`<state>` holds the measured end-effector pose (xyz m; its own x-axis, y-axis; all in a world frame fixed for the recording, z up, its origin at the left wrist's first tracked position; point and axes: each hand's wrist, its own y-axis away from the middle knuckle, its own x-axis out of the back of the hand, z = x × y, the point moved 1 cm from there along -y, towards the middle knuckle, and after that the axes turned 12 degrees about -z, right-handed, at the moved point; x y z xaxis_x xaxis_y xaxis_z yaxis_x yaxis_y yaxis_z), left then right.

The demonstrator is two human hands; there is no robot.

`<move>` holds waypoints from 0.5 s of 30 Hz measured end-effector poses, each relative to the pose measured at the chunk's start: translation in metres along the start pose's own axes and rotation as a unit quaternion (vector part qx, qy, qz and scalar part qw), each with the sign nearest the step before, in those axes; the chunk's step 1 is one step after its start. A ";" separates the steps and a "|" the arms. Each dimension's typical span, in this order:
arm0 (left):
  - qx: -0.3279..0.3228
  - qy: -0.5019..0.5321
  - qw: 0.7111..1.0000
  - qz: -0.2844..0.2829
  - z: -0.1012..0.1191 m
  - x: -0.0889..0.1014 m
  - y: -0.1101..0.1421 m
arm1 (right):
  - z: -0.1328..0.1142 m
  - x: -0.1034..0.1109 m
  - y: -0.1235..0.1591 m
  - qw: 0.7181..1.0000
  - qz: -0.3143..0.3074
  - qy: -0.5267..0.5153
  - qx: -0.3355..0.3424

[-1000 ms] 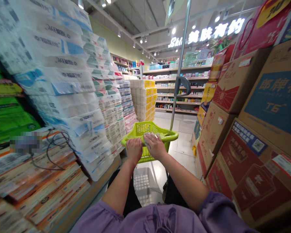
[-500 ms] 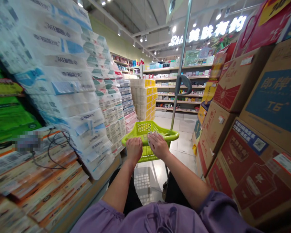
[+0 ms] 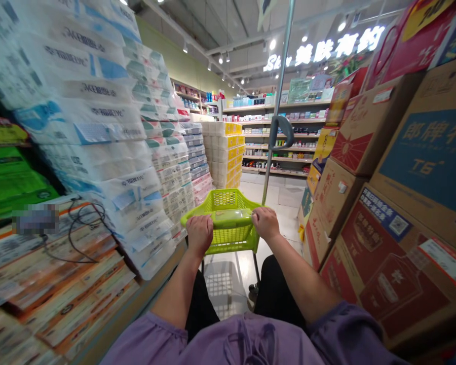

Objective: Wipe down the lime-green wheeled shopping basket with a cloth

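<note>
In front of me is a lime-green shopping cart (image 3: 233, 248) with a perforated plastic basket. My left hand (image 3: 199, 234) is wrapped over the left end of its handle bar (image 3: 231, 218). At the handle's right end, my right hand (image 3: 266, 223) is closed, fingers curled over the rim. A little of a whitish crumpled tissue (image 3: 254, 217) shows at its fingertips; the rest is hidden by the hand. Between the hands, the clear-covered middle of the handle is uncovered.
Tissue packs (image 3: 110, 116) are stacked high on my left. Cardboard cartons (image 3: 395, 243) line my right. A metal pole (image 3: 268, 172) with a grey hook rises by the cart's right side. Ahead, a tiled floor (image 3: 279, 195) leads to stocked shelves (image 3: 277, 134). Cables (image 3: 85, 218) lie on boxes at left.
My right hand has slid along the handle from its middle to the right end, with the tissue. My left hand keeps its hold; it and the cart have shifted slightly left in view.
</note>
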<state>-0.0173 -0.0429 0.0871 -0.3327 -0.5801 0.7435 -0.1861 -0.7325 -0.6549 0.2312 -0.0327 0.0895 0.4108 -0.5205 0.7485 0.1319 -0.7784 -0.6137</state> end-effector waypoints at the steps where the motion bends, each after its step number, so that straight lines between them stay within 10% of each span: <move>1: -0.001 0.001 1.000 0.004 -0.003 0.001 0.001 | 0.002 0.003 -0.002 1.000 -0.018 -0.010 0.009; 7: -0.019 0.012 1.000 0.008 -0.020 0.011 0.007 | 0.036 0.024 -0.007 0.988 -0.089 -0.103 0.071; 15: -0.005 0.024 0.999 0.024 -0.020 0.012 0.007 | 0.061 0.017 -0.004 0.934 -0.102 -0.318 -0.129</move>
<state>-0.0411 -0.0478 0.0888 -0.3855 -0.5961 0.7043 -0.1789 -0.7005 -0.6909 0.2925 -0.0173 0.0893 0.8641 -0.1024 0.4928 0.0778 -0.9402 -0.3317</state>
